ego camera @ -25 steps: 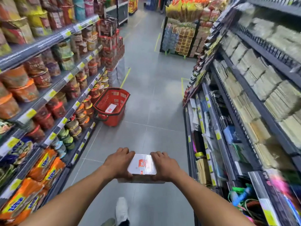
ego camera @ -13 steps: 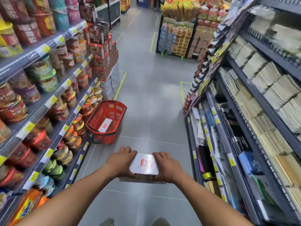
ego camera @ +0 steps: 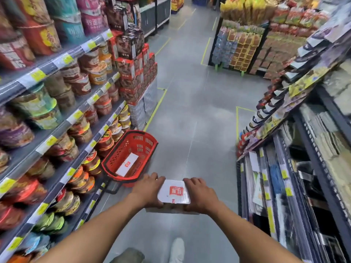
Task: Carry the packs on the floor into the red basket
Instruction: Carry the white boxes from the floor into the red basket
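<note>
Round noodle bowls (ego camera: pixel 36 109) are being displayed in tight rows on the grey shelves (ego camera: pixel 57 130) along the left side, and yellow price tags (ego camera: pixel 39 74) are being carried on every shelf edge. At the far end of these shelves, red boxes (ego camera: pixel 136 73) are being kept in a tall stack, with darker boxes on top. The grey floor (ego camera: pixel 190 111) is being marked by yellow-green tape lines (ego camera: pixel 155 109). Across the aisle, a rack of snack bags (ego camera: pixel 247 35) is being shown. On the right shelves (ego camera: pixel 321 175), pale flat bundles (ego camera: pixel 330 145) are being stored, though much is being blurred there.
</note>
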A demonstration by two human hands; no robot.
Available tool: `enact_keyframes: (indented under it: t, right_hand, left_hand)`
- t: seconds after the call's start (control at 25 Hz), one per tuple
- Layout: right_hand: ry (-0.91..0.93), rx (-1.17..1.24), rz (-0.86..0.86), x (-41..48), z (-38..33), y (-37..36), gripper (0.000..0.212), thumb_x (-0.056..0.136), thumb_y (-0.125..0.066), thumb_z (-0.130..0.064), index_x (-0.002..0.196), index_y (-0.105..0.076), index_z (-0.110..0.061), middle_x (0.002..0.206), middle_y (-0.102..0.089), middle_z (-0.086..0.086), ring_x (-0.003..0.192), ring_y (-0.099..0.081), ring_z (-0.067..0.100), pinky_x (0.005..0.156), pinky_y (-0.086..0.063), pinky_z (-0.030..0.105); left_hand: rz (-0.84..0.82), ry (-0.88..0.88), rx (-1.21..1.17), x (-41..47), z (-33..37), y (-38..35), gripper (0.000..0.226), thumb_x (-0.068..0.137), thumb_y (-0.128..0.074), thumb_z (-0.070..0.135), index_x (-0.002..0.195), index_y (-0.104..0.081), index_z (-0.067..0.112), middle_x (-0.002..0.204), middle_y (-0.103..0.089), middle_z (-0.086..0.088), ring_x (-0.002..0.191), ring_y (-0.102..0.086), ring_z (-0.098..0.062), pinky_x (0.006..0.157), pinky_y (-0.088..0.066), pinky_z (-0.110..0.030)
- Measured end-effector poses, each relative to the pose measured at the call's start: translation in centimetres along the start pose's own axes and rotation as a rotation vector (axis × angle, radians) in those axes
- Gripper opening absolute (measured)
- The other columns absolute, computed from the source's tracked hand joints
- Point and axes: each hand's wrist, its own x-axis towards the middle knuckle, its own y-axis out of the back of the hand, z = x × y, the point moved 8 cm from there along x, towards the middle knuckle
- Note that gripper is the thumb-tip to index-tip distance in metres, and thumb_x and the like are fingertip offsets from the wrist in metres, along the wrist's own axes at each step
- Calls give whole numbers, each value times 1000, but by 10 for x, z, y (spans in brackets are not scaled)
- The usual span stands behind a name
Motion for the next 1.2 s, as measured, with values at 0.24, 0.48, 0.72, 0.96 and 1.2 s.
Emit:
enact_keyframes:
  t: [0.24,0.48,0.72,0.96,1.2]
  right_hand:
    - [149,-55,-39,129,0,41,99,69,-73,-66,149,-27,-30,143,-41,-4,138,-32,22,92,-51,42]
    - [262,-170,-159,263,-50,58,96,76,-74,-56,153,-24,-28,151,-40,-3,145,-25,37,104,-49,51]
    - [392,-306,-179,382,-95,94,87,76,-73,-52,147,-30,-26,144,-43,-4,137,-36,25,88,-56,47]
    - [584,-415,-279,474,-152,87,100,75,-76,-54,155,-23,-26,151,-36,-1,143,-29,28,98,-53,49]
    - [818,-490,-437,537,-186,41,111,76,-77,-55,160,-13,-22,161,-23,1,148,-21,32,112,-41,51]
  left_hand:
    - [43,206,-86,70,-58,41,88,69,-72,64,141,-39,27,135,-47,-7,123,-48,-31,98,-45,-43]
    - [38,392,-181,123,-159,50,95,67,-70,68,144,-34,24,140,-42,-8,128,-42,-32,95,-49,-47]
    - [72,483,-245,176,-246,81,99,69,-74,64,147,-32,20,138,-43,-11,124,-43,-33,95,-50,-48]
    - [46,665,-411,192,-314,66,104,74,-81,48,153,-23,14,144,-37,-14,132,-37,-34,107,-42,-46]
    - [39,886,-573,200,-341,23,102,78,-80,39,155,-18,14,145,-33,-13,130,-37,-33,103,-45,-46]
